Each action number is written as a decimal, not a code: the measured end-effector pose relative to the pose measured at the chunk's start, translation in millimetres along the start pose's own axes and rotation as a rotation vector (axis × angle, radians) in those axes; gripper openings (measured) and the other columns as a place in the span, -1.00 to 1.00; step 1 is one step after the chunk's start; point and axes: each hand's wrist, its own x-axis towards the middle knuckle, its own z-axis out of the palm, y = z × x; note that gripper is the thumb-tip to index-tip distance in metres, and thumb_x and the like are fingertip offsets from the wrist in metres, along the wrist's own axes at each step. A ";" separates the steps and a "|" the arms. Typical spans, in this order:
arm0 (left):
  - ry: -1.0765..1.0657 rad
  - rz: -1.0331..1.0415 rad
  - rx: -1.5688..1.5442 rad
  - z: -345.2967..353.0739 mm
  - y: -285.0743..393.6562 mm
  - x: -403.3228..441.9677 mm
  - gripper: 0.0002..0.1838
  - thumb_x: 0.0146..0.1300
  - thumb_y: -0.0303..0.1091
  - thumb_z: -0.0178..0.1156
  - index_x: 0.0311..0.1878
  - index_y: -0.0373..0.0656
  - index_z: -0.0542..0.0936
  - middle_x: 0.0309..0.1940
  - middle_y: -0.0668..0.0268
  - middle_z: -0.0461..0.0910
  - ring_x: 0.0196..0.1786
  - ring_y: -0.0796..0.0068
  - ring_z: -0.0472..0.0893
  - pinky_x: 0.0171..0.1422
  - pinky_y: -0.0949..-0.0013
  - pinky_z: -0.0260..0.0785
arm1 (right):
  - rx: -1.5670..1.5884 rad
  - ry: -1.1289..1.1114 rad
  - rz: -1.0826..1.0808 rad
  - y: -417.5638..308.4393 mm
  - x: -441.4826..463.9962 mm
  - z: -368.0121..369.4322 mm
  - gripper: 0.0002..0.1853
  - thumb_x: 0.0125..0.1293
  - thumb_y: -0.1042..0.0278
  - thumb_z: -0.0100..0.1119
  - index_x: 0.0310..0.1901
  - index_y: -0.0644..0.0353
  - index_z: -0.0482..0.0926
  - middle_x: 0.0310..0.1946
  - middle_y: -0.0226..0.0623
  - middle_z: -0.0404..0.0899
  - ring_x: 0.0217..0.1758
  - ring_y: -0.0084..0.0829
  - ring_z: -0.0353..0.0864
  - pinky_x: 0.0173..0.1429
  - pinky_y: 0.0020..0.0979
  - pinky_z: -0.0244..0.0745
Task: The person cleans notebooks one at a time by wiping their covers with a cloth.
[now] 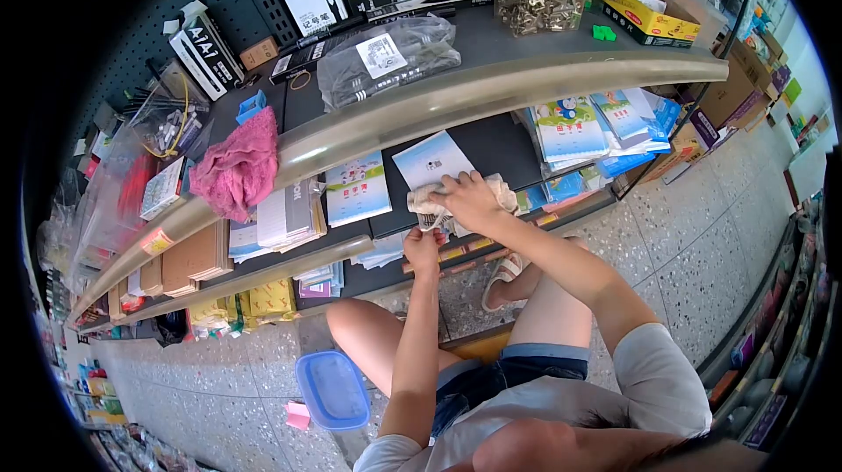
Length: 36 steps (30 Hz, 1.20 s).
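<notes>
beige cloth (502,195) beneath right hand (465,200), grip closure can't tell | left hand (424,249): narrow grip pinching cloth's near edge

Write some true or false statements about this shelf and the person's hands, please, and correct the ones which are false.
1. The pink cloth hangs over the front edge of the upper shelf. True.
2. The blue plastic tub stands on the upper shelf. False: it is on the floor.
3. The clear box with metal clips is on the upper shelf. True.
4. The right hand lies on the pink cloth. False: it is on the pale cloth.
5. Both of the person's hands are below the front rail of the upper shelf. True.
</notes>
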 end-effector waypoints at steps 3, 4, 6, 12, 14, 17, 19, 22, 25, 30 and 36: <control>0.020 0.002 0.023 0.7 0.7 0.4 -0.79 0.33 -0.34 0.20 -0.38 -0.27 0.56 -0.54 0.30 0.56 -0.55 0.52 0.57 -0.47 0.50 0.48 | -0.083 -0.091 -0.029 5.4 22.4 6.8 -0.64 0.24 0.32 -0.02 0.04 -0.24 0.61 -0.09 -0.33 0.49 -0.03 -0.26 0.50 0.10 -0.23 0.22; 0.022 0.000 0.018 0.9 2.9 -0.6 -0.76 0.33 -0.32 0.20 -0.41 -0.27 0.56 -0.55 0.31 0.56 -0.57 0.54 0.56 -0.49 0.51 0.46 | -0.109 -0.100 -0.022 6.4 31.4 10.5 -0.65 0.25 0.30 -0.02 0.03 -0.24 0.61 -0.09 -0.33 0.49 -0.03 -0.26 0.50 0.10 -0.23 0.22; 0.023 -0.004 0.008 2.3 4.1 -2.9 -0.71 0.33 -0.29 0.21 -0.46 -0.28 0.54 -0.58 0.31 0.56 -0.60 0.58 0.54 -0.52 0.54 0.43 | -0.163 -0.118 -0.006 8.8 49.0 16.7 -0.67 0.26 0.28 -0.03 0.01 -0.23 0.62 -0.08 -0.33 0.49 -0.02 -0.27 0.50 0.11 -0.21 0.22; 0.026 0.035 0.032 3.5 2.7 -4.8 -0.68 0.33 -0.19 0.23 -0.43 -0.24 0.53 -0.56 0.31 0.54 -0.58 0.53 0.55 -0.49 0.50 0.46 | -0.118 0.053 0.020 26.7 95.4 51.2 -0.68 0.27 0.25 -0.06 -0.04 -0.11 0.66 -0.01 -0.30 0.52 0.11 -0.20 0.46 0.19 -0.12 0.16; 0.030 0.040 0.046 3.4 2.6 -5.4 -0.67 0.33 -0.18 0.23 -0.43 -0.25 0.53 -0.56 0.32 0.53 -0.58 0.53 0.55 -0.49 0.49 0.47 | -0.183 0.164 0.027 33.7 113.3 83.8 -0.65 0.29 0.20 -0.09 0.02 -0.16 0.63 0.03 -0.31 0.50 0.19 -0.16 0.42 0.24 -0.07 0.13; 0.048 0.034 0.052 6.2 3.3 -5.9 -0.67 0.34 -0.18 0.22 -0.43 -0.25 0.52 -0.57 0.32 0.53 -0.58 0.52 0.55 -0.49 0.48 0.47 | -0.180 0.131 0.180 42.0 126.4 84.6 -0.54 0.34 -0.14 -0.16 0.20 -0.28 0.48 0.22 -0.38 0.42 0.37 -0.15 0.24 0.31 0.08 0.03; 0.061 0.026 0.058 6.3 5.2 -7.8 -0.66 0.35 -0.18 0.21 -0.44 -0.24 0.51 -0.57 0.32 0.52 -0.57 0.52 0.56 -0.49 0.48 0.47 | -0.166 -0.050 0.276 53.4 129.1 77.5 -0.41 0.30 -0.33 -0.16 0.27 -0.27 0.40 0.35 -0.42 0.31 0.41 -0.20 0.20 0.28 0.08 0.03; 0.072 0.036 0.062 10.2 5.5 -10.8 -0.66 0.35 -0.18 0.20 -0.44 -0.24 0.50 -0.57 0.32 0.52 -0.58 0.52 0.56 -0.51 0.48 0.47 | -0.126 0.200 0.359 87.3 106.6 81.0 -0.51 0.36 -0.21 -0.16 0.18 -0.23 0.50 0.23 -0.37 0.40 0.31 -0.20 0.31 0.17 0.01 0.13; 0.083 0.062 0.063 10.1 2.9 -8.3 -0.66 0.36 -0.19 0.19 -0.45 -0.24 0.49 -0.58 0.33 0.51 -0.60 0.52 0.55 -0.52 0.48 0.46 | -0.252 -0.026 0.303 97.1 84.8 77.9 -0.62 0.41 -0.03 -0.17 0.03 -0.16 0.61 0.04 -0.34 0.46 0.14 -0.22 0.42 0.04 -0.10 0.20; 0.072 0.074 0.049 8.5 0.4 -4.2 -0.66 0.35 -0.21 0.20 -0.45 -0.28 0.52 -0.63 0.31 0.54 -0.62 0.55 0.56 -0.55 0.52 0.46 | -0.195 -0.181 0.265 73.8 36.2 28.8 -0.60 0.32 0.29 -0.06 0.16 -0.24 0.53 -0.03 -0.31 0.42 0.04 -0.23 0.47 0.02 -0.19 0.29; 0.057 0.036 0.095 4.5 7.3 -4.6 -0.69 0.33 -0.23 0.22 -0.47 -0.23 0.52 -0.59 0.34 0.52 -0.59 0.53 0.56 -0.53 0.49 0.46 | -0.109 -0.095 0.201 71.9 -11.1 14.4 -0.60 0.29 0.32 -0.06 0.14 -0.24 0.55 -0.03 -0.30 0.45 0.00 -0.23 0.50 0.03 -0.21 0.32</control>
